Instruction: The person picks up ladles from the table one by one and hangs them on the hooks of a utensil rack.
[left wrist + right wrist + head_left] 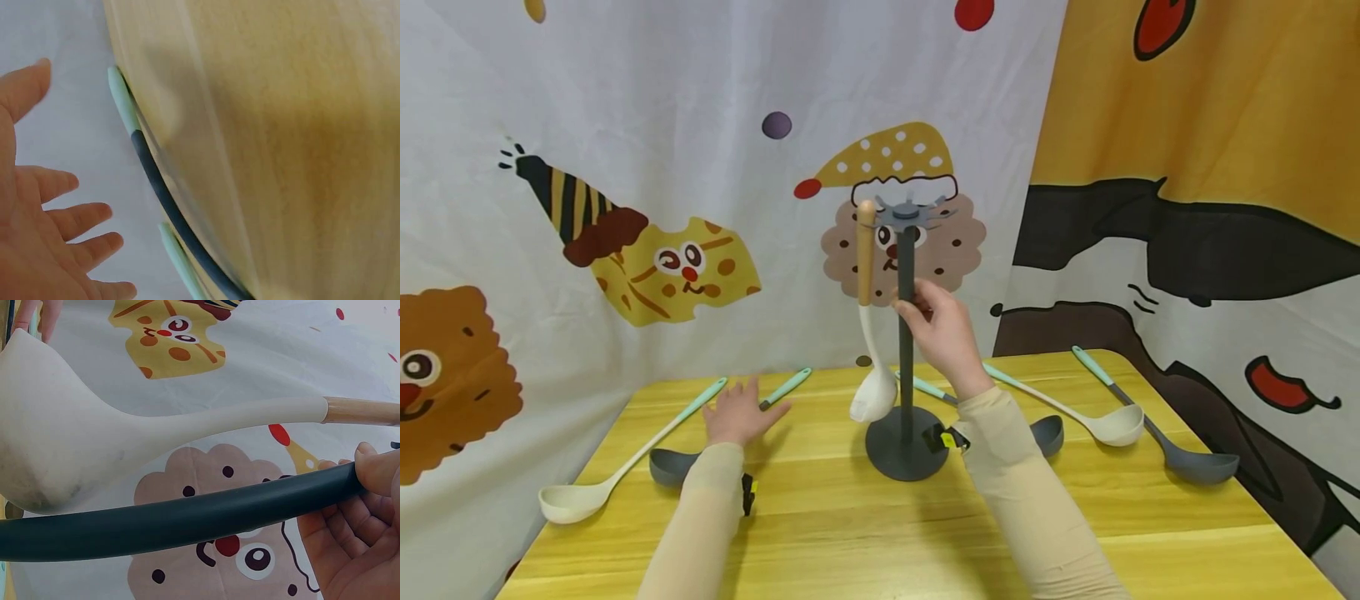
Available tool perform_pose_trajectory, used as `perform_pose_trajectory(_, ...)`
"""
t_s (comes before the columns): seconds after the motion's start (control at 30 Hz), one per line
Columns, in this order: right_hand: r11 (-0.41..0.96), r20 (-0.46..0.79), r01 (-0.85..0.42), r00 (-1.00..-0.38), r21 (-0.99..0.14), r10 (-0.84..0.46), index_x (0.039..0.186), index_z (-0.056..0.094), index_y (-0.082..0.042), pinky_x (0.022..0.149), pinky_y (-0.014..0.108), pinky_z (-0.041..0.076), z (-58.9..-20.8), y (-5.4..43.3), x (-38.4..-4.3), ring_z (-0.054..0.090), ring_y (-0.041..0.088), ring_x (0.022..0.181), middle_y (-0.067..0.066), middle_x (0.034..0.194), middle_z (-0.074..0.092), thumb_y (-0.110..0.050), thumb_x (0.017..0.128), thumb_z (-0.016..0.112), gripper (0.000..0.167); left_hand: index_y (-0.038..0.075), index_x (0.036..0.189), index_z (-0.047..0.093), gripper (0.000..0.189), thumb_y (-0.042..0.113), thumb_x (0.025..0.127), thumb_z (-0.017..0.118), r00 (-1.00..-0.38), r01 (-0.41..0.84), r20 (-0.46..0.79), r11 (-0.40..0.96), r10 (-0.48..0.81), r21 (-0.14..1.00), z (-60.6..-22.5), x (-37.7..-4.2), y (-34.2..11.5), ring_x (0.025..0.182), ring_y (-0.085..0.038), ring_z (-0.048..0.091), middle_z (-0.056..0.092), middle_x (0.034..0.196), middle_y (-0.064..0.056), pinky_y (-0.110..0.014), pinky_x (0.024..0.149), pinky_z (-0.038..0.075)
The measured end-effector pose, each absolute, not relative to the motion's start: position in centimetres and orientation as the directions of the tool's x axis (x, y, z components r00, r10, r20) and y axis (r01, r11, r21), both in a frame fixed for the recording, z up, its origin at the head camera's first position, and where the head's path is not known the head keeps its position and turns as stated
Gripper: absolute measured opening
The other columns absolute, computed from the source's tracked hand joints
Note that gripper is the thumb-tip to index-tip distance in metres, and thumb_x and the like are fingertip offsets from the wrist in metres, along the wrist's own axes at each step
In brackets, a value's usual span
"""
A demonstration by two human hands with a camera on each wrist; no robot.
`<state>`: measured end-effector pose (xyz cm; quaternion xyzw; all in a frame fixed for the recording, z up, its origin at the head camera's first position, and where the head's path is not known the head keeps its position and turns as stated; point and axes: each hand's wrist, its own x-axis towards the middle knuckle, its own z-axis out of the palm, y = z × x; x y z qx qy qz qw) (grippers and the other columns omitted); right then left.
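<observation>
A dark grey utensil stand [907,375] rises upright from a round base, with a ring of hooks on top. My right hand [946,333] grips its pole partway up; in the right wrist view the thumb and fingers close around the dark pole [156,526]. From the stand's left side hangs a white ladle [874,392] with a wooden handle, bowl down, close beside the pole. My left hand [739,414], fingers spread, is over a grey ladle [673,467] with a mint handle, covering its middle. The left wrist view shows that palm [37,244] holding nothing.
At the far left lies a cream ladle [576,502] with a mint handle. Right of the stand are a grey ladle [1048,435] partly behind my right arm, a cream ladle [1117,426] and another grey ladle [1201,465]. A printed curtain [700,83] hangs behind the wooden table [835,542].
</observation>
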<state>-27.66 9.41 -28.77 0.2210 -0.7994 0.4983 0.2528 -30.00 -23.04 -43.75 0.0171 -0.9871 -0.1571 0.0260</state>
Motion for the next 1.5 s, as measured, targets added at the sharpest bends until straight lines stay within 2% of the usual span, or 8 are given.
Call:
perform_pose_trajectory(0.2,0.41,0.623,-0.603,-0.776,-0.685,-0.1,0.113,0.068,-0.005,0.072,0.039,0.048,-28.8,9.4,-27.7,0.058,0.023,0.08,0.008,0.094,0.066,-0.014,0.098,0.064,0.018,-0.006,0.138,0.046,0.084,0.062,0.09,0.058,-0.997,-0.063,0.029,0.951,-0.075,0.304,-44.0,-29.8,-23.4,0.109,-0.054,0.053,0.056,0.123,-0.033,-0.07,0.089,0.04)
perform_pose_trajectory(0.33,0.413,0.623,-0.603,-0.775,-0.683,-0.1,0.114,0.068,-0.005,0.071,0.039,0.048,-28.8,9.4,-27.8,0.057,0.023,0.079,0.008,0.094,0.066,-0.014,0.098,0.064,0.019,-0.008,0.132,0.05,0.073,0.05,0.091,0.063,-0.996,-0.077,0.012,0.946,-0.085,0.314,-44.2,-29.7,-23.8,0.1,-0.053,0.057,0.059,0.115,-0.033,-0.064,0.08,0.049)
perform_pose_trajectory(0.53,0.414,0.627,-0.605,-0.773,-0.68,-0.101,0.114,0.068,-0.004,0.071,0.039,0.048,-28.8,9.4,-27.7,0.057,0.023,0.079,0.008,0.093,0.066,-0.014,0.098,0.064,0.019,-0.009,0.132,0.051,0.063,0.037,0.092,0.066,-0.993,-0.118,-0.042,0.933,-0.111,0.341,-44.5,-29.5,-24.3,0.104,-0.052,0.056,0.057,0.118,-0.034,-0.063,0.079,0.05)
perform_pose_trajectory(0.8,0.404,0.627,-0.607,-0.773,-0.684,-0.101,0.113,0.068,-0.005,0.071,0.039,0.047,-28.8,9.5,-27.7,0.056,0.024,0.077,0.008,0.092,0.065,-0.013,0.098,0.063,0.017,-0.009,0.126,0.056,0.047,0.025,0.094,0.065,-0.991,-0.131,-0.053,0.934,-0.12,0.332,-44.5,-29.5,-24.4,0.094,-0.047,0.06,0.062,0.105,-0.029,-0.059,0.074,0.053)
perform_pose_trajectory(1.03,0.404,0.624,-0.606,-0.775,-0.685,-0.104,0.111,0.068,-0.005,0.069,0.038,0.047,-28.8,9.5,-27.7,0.056,0.023,0.076,0.007,0.091,0.065,-0.014,0.098,0.063,0.016,-0.008,0.109,0.065,0.021,0.006,0.094,0.058,-0.982,-0.188,-0.074,0.916,-0.173,0.353,-44.5,-29.4,-24.6,0.085,-0.043,0.064,0.065,0.094,-0.024,-0.055,0.067,0.055)
perform_pose_trajectory(1.1,0.406,0.623,-0.605,-0.775,-0.685,-0.103,0.111,0.068,-0.006,0.069,0.038,0.047,-28.8,9.5,-27.7,0.056,0.023,0.076,0.007,0.091,0.065,-0.014,0.098,0.063,0.015,-0.007,0.106,0.065,0.018,0.002,0.094,0.055,-0.981,-0.194,-0.063,0.915,-0.184,0.354,-44.6,-29.4,-24.7,0.084,-0.043,0.064,0.064,0.093,-0.024,-0.055,0.067,0.055)
perform_pose_trajectory(1.3,0.401,0.626,-0.607,-0.773,-0.685,-0.1,0.111,0.068,-0.004,0.07,0.038,0.047,-28.7,9.5,-27.6,0.056,0.023,0.077,0.008,0.091,0.065,-0.014,0.098,0.064,0.017,-0.007,0.103,0.066,0.017,-0.001,0.093,0.054,-0.983,-0.18,-0.038,0.921,-0.178,0.345,-44.8,-29.4,-24.8,0.084,-0.042,0.064,0.064,0.092,-0.025,-0.054,0.066,0.055)
perform_pose_trajectory(1.5,0.405,0.619,-0.6,-0.779,-0.69,-0.099,0.11,0.068,-0.007,0.07,0.038,0.048,-28.7,9.5,-27.6,0.056,0.023,0.076,0.007,0.09,0.064,-0.014,0.098,0.064,0.015,-0.004,0.093,0.067,0.012,-0.003,0.091,0.056,-0.985,-0.169,-0.019,0.928,-0.172,0.331,-44.8,-29.3,-24.9,0.083,-0.042,0.064,0.064,0.09,-0.024,-0.054,0.065,0.055)
